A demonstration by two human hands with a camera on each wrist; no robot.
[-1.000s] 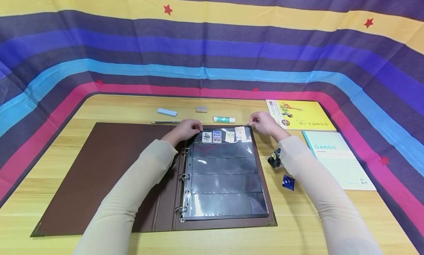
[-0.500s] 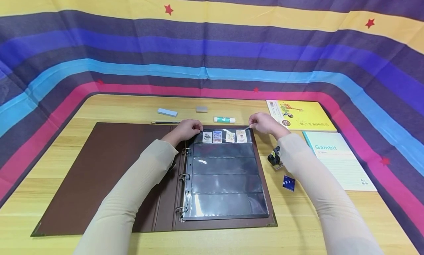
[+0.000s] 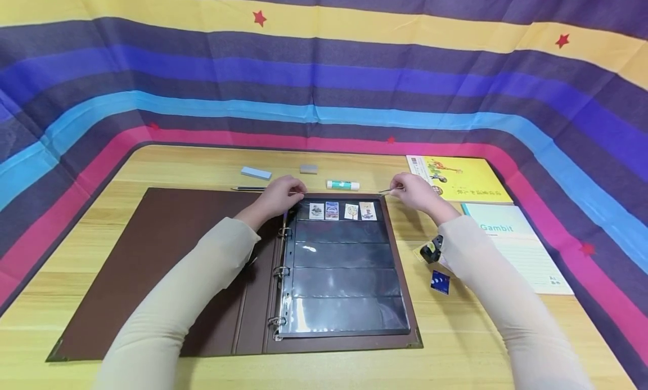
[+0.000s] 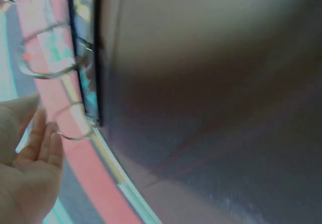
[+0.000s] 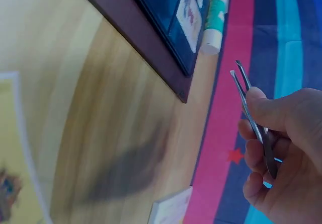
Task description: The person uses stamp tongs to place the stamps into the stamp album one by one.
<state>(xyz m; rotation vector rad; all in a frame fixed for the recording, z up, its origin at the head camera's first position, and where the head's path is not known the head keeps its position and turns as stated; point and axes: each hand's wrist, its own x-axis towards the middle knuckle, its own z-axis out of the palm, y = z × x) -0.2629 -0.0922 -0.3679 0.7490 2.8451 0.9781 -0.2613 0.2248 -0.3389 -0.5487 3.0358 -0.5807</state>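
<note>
An open brown ring binder [image 3: 194,277] lies on the table, a dark page with clear pockets [image 3: 349,255] on its rings. Four becomes several small stamps [image 3: 332,210] in a row inside the top pocket. By the page's upper left corner is my left hand [image 3: 277,197], loosely bent; in the left wrist view its thumb stands apart from the fingers [image 4: 37,138], near a metal ring [image 4: 75,133]. My right hand [image 3: 417,194] pinches metal tweezers [image 5: 256,123] just beyond the upper right corner. Their tips are parted with nothing between them.
A glue stick [image 3: 342,185], an eraser-like grey block [image 3: 308,169], a pale blue block [image 3: 256,173] and pencils [image 3: 248,188] lie behind the binder. At right are a blue stamp [image 3: 440,282], a black object [image 3: 431,250], a yellow book [image 3: 468,179] and a Gambit notebook [image 3: 521,255].
My right hand has drawn the tweezers away to the right from the top pocket. My left hand has shifted slightly left, off the page's corner. The rightmost stamp now sits lower in the pocket.
</note>
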